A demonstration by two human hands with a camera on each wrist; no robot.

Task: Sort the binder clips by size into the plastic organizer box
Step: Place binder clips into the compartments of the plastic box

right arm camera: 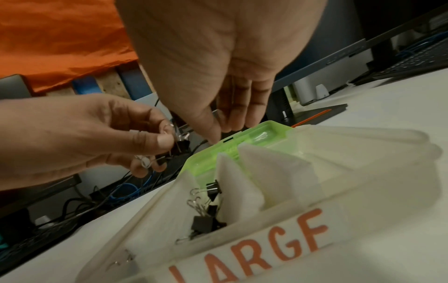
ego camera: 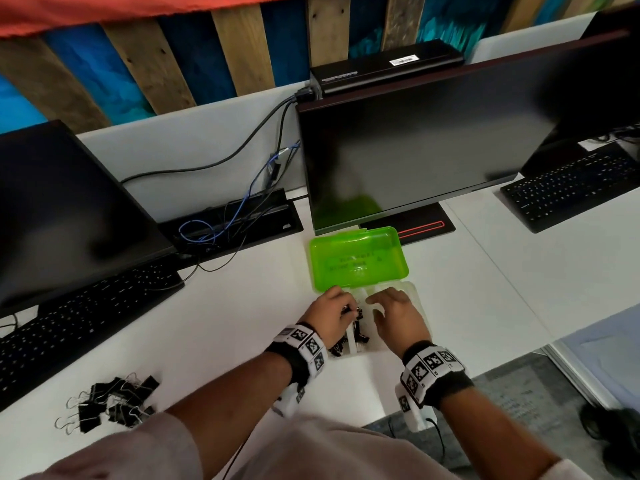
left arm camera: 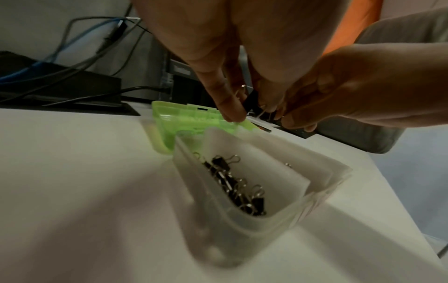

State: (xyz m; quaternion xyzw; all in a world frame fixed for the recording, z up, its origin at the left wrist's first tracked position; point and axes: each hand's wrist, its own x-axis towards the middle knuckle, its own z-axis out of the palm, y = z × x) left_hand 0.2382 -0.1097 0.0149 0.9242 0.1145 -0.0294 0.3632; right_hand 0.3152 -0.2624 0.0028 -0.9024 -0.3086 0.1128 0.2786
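The translucent organizer box point(ego camera: 417, 306) lies on the white desk with its green lid point(ego camera: 358, 258) folded back. White dividers point(right arm camera: 242, 191) split it into compartments, and its front wall bears an orange "LARGE" label point(right arm camera: 271, 249). Small black binder clips point(left arm camera: 237, 189) lie in its left compartment. My left hand point(ego camera: 349, 308) hovers over that compartment and pinches a few small black clips point(right arm camera: 180, 146) between thumb and fingers. My right hand point(ego camera: 377, 299) hangs over the box's middle, fingers point(right arm camera: 242, 114) straight and pointing down, holding nothing. A loose clip pile point(ego camera: 114, 403) waits at the near left.
A monitor point(ego camera: 450, 143) and its stand base point(ego camera: 415, 226) rise directly behind the lid. Another monitor and a keyboard point(ego camera: 79, 317) fill the left, a second keyboard point(ego camera: 568, 188) the far right. Cables and a cable tray point(ego camera: 232, 223) sit behind. The desk edge runs near right.
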